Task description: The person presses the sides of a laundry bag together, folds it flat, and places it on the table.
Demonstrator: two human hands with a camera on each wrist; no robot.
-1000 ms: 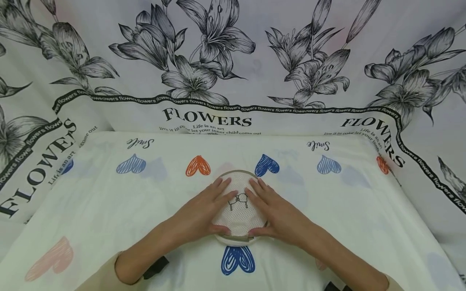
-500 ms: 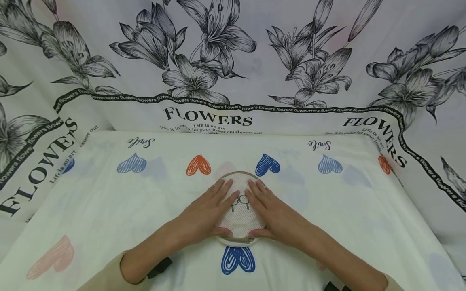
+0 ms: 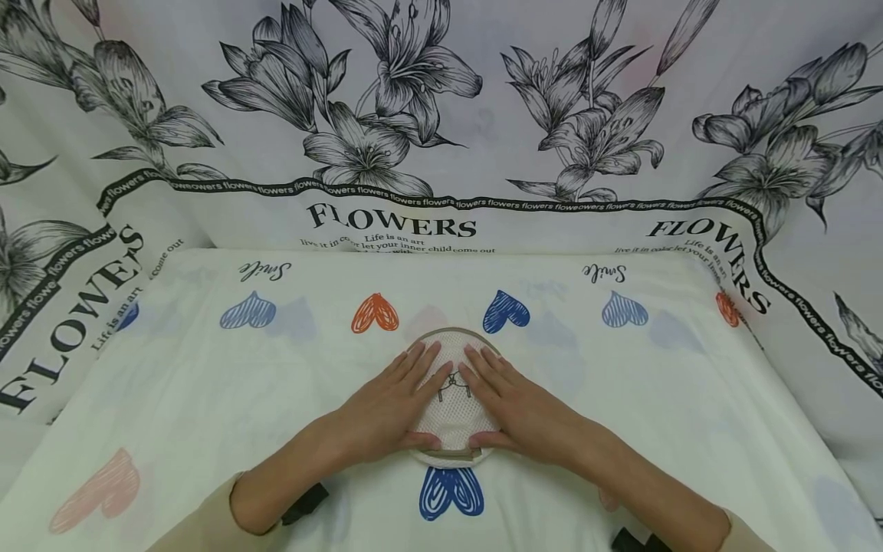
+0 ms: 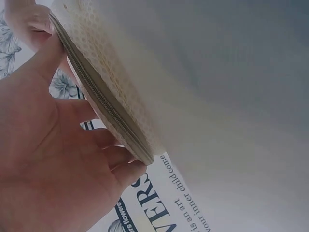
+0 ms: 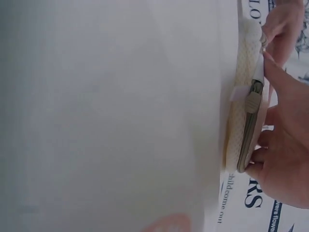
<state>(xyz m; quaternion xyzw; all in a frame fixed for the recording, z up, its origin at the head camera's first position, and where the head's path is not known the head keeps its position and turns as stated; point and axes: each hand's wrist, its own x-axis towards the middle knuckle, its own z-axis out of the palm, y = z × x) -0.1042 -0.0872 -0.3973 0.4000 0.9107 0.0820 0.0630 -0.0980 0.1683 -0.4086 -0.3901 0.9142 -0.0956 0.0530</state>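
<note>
- A round mesh pouch [image 3: 455,410] is pressed flat near the front middle of the table [image 3: 655,399], well apart from its side and far edges, with bare cloth lying all around it.
- The left hand [image 3: 389,406] is laid on the pouch's left half, fingers straight, thumb set at the near rim.
- The right hand [image 3: 513,406] is spread likewise on the right half, fingertips nearly meeting the left's.
- The pouch is seen as cream netting, edged by a tan zip [image 4: 104,104], with a small dark line drawing at its centre.
- A zip pull [image 5: 253,101] is shown at the rim beside the right thumb.
</note>
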